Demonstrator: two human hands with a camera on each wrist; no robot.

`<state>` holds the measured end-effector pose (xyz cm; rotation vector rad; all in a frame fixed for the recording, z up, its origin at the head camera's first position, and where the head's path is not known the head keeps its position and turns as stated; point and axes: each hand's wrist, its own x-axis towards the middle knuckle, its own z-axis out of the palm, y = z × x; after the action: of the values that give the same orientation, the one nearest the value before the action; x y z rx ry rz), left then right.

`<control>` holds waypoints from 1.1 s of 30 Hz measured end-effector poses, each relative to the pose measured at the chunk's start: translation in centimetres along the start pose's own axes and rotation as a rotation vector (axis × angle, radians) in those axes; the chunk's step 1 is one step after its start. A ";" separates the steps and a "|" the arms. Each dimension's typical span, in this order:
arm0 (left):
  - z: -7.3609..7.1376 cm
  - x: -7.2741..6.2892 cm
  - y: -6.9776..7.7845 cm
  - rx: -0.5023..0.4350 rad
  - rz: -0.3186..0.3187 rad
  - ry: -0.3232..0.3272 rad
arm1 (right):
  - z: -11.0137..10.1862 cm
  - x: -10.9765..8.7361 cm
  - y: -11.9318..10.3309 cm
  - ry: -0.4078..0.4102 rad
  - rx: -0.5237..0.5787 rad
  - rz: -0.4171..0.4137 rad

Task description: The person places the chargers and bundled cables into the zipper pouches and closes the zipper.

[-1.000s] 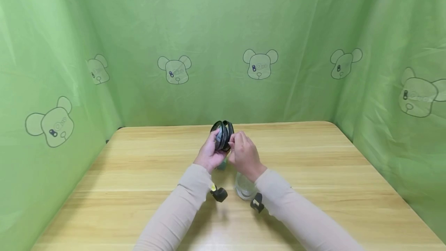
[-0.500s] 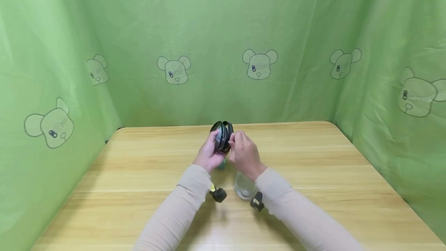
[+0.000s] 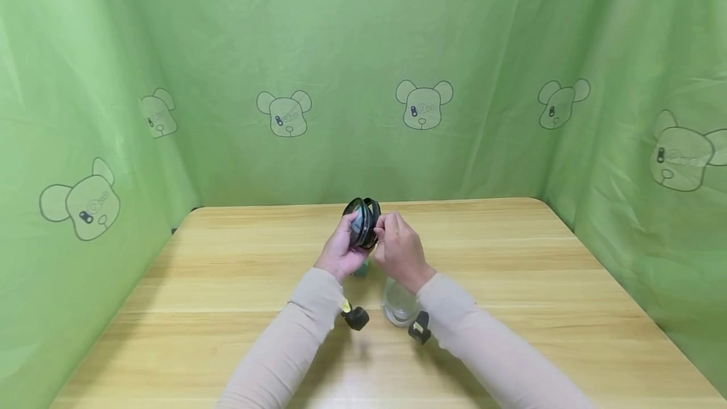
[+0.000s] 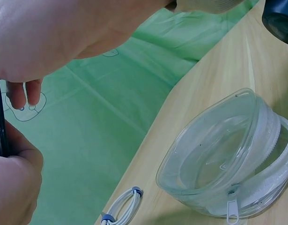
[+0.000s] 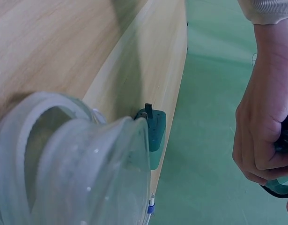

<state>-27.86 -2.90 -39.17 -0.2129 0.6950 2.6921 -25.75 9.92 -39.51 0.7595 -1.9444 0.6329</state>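
Note:
In the head view my left hand [image 3: 341, 252] grips a round black-rimmed case [image 3: 369, 227] above the table, thumb on its see-through face. The case stands on edge, its two rims parted at the top. My right hand [image 3: 402, 250] has curled fingers and pinches at the case's right rim; what lies between the fingertips is hidden. In the right wrist view, dark coiled strands [image 5: 286, 139] show at the case beside the right fingers. Below the hands, a clear round case with a white zipper [image 4: 195, 173] stands on the table, its zipper partly undone.
A green plug-in charger [image 5: 157, 136] lies beyond the clear case. Near it is a bundled white cable [image 4: 136, 202] with blue ties. Black wrist cameras [image 3: 356, 318] hang under both forearms. Green curtains [image 3: 341, 163] enclose the wooden table [image 3: 238, 245].
The right hand's fingertips have shifted very slightly to the right at the rim. The left hand and the case stay in the same place.

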 end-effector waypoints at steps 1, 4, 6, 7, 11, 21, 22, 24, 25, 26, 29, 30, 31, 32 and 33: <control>0.0 0.0 0.0 0.003 -0.001 0.000 | 0.0 0.0 0.0 0.000 0.002 0.001; 0.0 0.0 0.0 0.005 0.000 0.003 | 0.0 0.0 0.0 0.004 0.000 0.001; 0.0 0.0 0.1 0.005 -0.004 0.004 | 0.0 0.0 0.1 0.007 0.001 0.001; 0.0 0.0 0.1 0.006 -0.005 0.004 | 0.0 0.1 0.1 0.008 0.004 0.002; 0.0 -0.1 0.1 0.003 -0.012 0.004 | 0.0 0.2 0.1 0.012 0.006 0.004; -0.1 -0.3 0.2 0.002 0.002 0.020 | 0.0 0.2 0.0 0.012 0.011 0.016; -0.1 -0.3 0.2 0.003 0.001 0.017 | 0.0 0.2 0.0 0.011 0.012 0.016; -0.1 -0.5 0.2 -0.002 -0.001 0.000 | 0.0 0.2 0.0 0.009 0.010 0.017; -0.1 -0.6 0.2 -0.001 -0.001 -0.003 | 0.0 0.2 0.0 0.008 0.011 0.018; -0.1 -0.6 0.2 0.000 -0.002 -0.004 | 0.0 0.2 0.0 0.007 0.009 0.019; 0.0 -0.5 0.2 -0.003 -0.006 0.010 | -0.1 0.2 -0.1 0.003 0.014 0.020; 0.0 -0.4 0.2 0.001 -0.003 0.022 | -0.1 0.2 -0.1 0.001 0.014 0.021; 0.0 -0.4 0.2 0.000 -0.005 0.028 | -0.1 0.2 -0.1 0.000 0.015 0.021; -0.1 -0.3 0.2 -0.001 -0.005 0.030 | -0.1 0.2 -0.1 -0.001 0.015 0.021; -0.1 -0.3 0.2 -0.004 -0.006 0.032 | -0.1 0.2 -0.1 -0.003 0.017 0.021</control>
<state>-27.67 -3.19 -39.10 -0.2591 0.6982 2.6903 -25.67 9.84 -39.24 0.7518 -1.9540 0.6622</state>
